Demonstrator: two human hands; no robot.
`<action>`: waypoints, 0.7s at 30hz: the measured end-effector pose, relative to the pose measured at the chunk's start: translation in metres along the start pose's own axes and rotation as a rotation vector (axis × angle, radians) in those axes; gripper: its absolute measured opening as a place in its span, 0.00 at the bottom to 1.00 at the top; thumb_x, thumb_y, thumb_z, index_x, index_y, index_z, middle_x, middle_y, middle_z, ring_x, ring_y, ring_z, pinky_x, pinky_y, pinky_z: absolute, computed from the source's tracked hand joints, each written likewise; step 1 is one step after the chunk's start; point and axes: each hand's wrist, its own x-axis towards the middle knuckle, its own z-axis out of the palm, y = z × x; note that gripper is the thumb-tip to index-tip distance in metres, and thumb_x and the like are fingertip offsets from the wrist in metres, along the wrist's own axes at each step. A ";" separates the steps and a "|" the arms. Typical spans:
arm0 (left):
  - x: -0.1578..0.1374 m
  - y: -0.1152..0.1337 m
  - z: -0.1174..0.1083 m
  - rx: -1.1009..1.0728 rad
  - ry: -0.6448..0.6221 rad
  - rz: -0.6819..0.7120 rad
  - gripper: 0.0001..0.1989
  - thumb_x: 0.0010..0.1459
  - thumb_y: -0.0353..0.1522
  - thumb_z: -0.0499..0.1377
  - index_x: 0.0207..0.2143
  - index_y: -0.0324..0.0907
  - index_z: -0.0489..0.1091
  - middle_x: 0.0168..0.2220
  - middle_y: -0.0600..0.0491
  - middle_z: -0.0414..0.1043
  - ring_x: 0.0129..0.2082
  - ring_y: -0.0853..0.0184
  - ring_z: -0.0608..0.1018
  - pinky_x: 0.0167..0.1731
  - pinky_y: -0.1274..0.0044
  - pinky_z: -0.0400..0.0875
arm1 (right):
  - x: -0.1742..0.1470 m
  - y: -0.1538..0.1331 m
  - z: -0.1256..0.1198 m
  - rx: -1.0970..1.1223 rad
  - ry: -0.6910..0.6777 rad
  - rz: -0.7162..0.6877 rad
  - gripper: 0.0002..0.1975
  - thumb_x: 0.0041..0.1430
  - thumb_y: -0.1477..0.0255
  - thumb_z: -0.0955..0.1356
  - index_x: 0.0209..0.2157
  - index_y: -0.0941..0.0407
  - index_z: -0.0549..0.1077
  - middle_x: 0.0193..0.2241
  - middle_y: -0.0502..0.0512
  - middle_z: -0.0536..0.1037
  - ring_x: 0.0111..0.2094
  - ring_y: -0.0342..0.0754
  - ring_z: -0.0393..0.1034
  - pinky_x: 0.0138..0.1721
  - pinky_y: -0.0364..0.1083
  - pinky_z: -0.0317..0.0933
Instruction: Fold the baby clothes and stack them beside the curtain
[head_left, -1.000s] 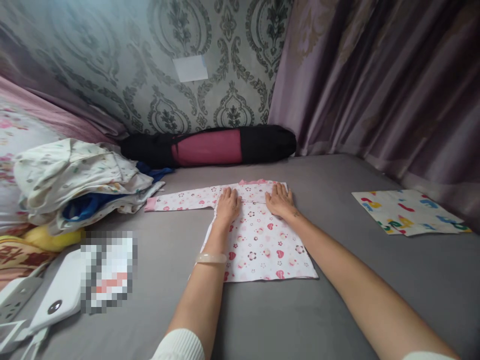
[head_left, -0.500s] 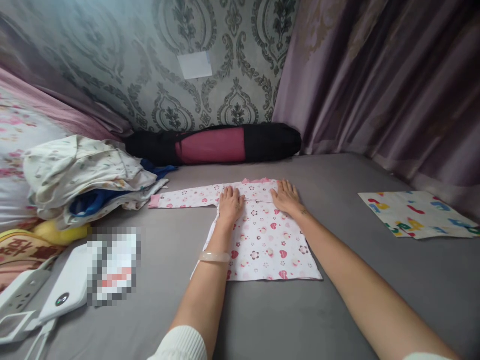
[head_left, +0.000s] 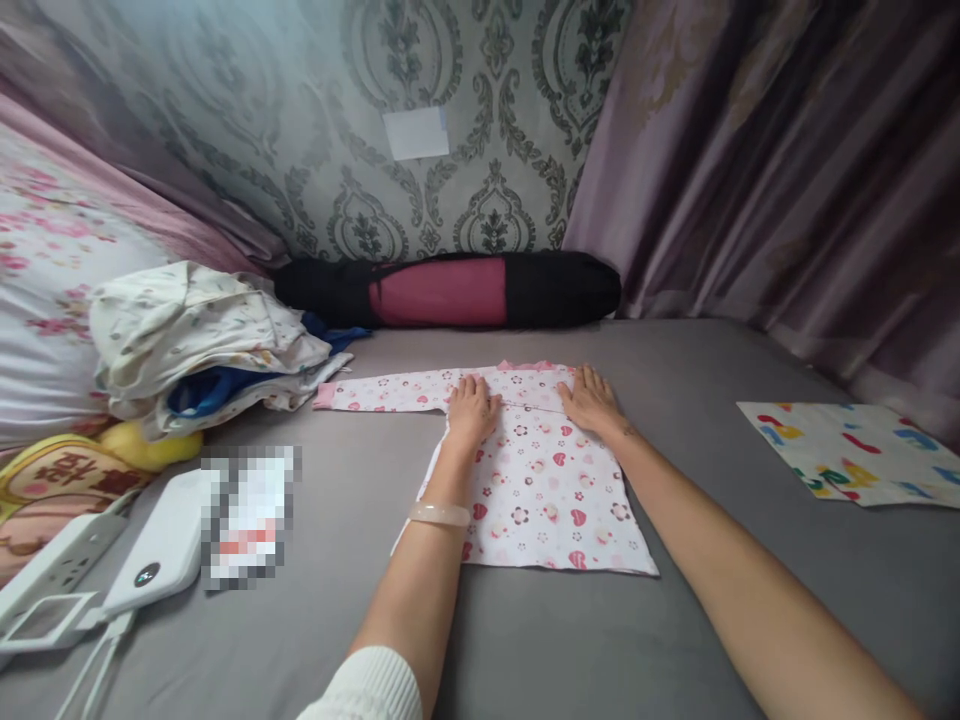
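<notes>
A child's white long-sleeved top (head_left: 544,490) with pink hearts and flowers lies flat on the grey sheet. Its left sleeve, ending in a pink cuff, stretches out to the left, and a pink ruffled neckline faces the wall. The right sleeve seems to be folded in across the upper body. My left hand (head_left: 472,410) rests flat with fingers spread near the left shoulder. At the right shoulder, my right hand (head_left: 590,402) lies palm down, its fingers stretched out over the edge of the cloth. Both palms press on the fabric without gripping it.
Left of the top are piled clothes (head_left: 210,335), a yellow plush item (head_left: 150,447), a white power bank (head_left: 161,540) with cables, a power strip (head_left: 64,560) and a blurred object (head_left: 251,515). A black and maroon roll bag (head_left: 442,290) lies along the wall. Folded patterned cloth (head_left: 862,450) sits at right.
The whole scene has shifted slightly rightward in view as the head turned a little left. Both hands stay in the same places on the top, which looks unchanged.
</notes>
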 end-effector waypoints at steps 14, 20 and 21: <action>-0.006 0.006 -0.023 0.029 -0.099 0.012 0.24 0.63 0.36 0.49 0.58 0.33 0.59 0.62 0.34 0.57 0.62 0.52 0.61 0.60 0.63 0.54 | 0.000 -0.010 -0.007 -0.061 -0.030 0.059 0.36 0.67 0.56 0.49 0.65 0.68 0.52 0.66 0.73 0.48 0.67 0.62 0.40 0.63 0.63 0.36; -0.006 0.004 -0.034 -0.007 -0.126 0.023 0.17 0.61 0.33 0.53 0.51 0.37 0.65 0.57 0.37 0.63 0.60 0.52 0.64 0.57 0.62 0.58 | -0.001 -0.047 -0.009 -0.027 -0.062 -0.045 0.35 0.67 0.56 0.48 0.68 0.63 0.47 0.68 0.69 0.42 0.68 0.62 0.33 0.64 0.63 0.32; -0.005 0.002 -0.035 -0.024 -0.114 0.015 0.17 0.60 0.32 0.53 0.51 0.37 0.65 0.58 0.36 0.62 0.60 0.53 0.63 0.57 0.63 0.58 | -0.001 -0.051 -0.008 -0.011 -0.076 -0.040 0.36 0.67 0.56 0.48 0.68 0.63 0.46 0.68 0.69 0.42 0.68 0.62 0.33 0.64 0.64 0.32</action>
